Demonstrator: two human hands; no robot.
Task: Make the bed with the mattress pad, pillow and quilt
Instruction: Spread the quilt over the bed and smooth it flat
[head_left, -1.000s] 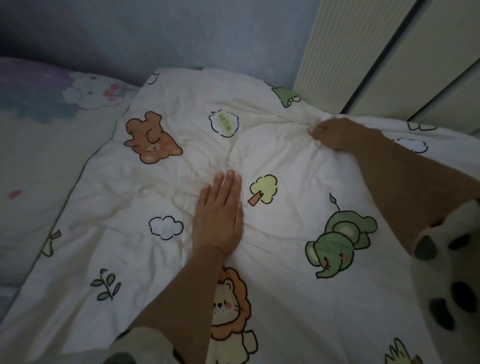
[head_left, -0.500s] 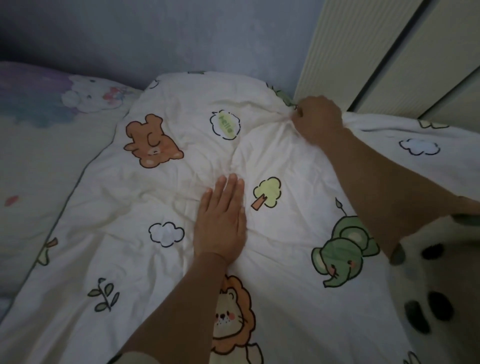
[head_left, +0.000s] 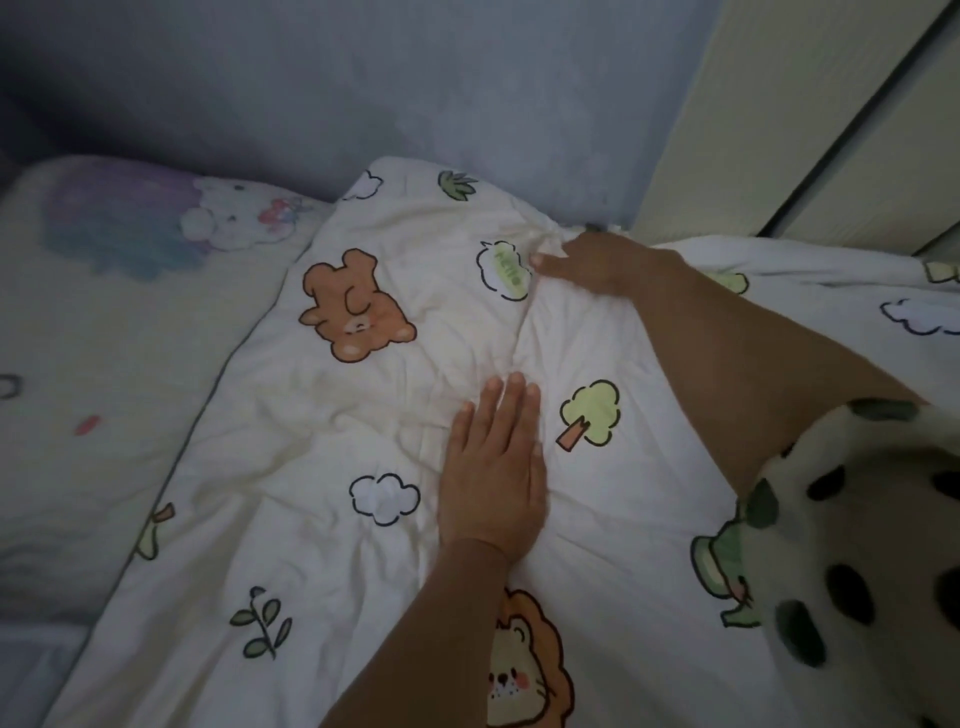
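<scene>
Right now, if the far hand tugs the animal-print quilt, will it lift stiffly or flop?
Probably floppy: the quilt bunches into creases where the right hand grips it. Likely light and puffy, since it dimples softly under the flat left hand. It would likely drag in wrinkles.

Wall (head_left: 363, 78): blue-grey, matt, faintly mottled. It fills the space beyond both hands. Tone is darkest far up and to the left of the left hand (head_left: 493, 483), paler straight beyond the right hand (head_left: 602, 265).

Cream panel (head_left: 753, 104): upright, just beyond and to the right of the right hand. Its left edge meets the wall in one straight, slanted line.

Dark gap (head_left: 862, 114): narrow, runs along the panel and separates it from a second cream panel (head_left: 914, 171) further right of the right hand.

Light: dim, cool, fairly even. No hard shadows on wall or panels.
</scene>
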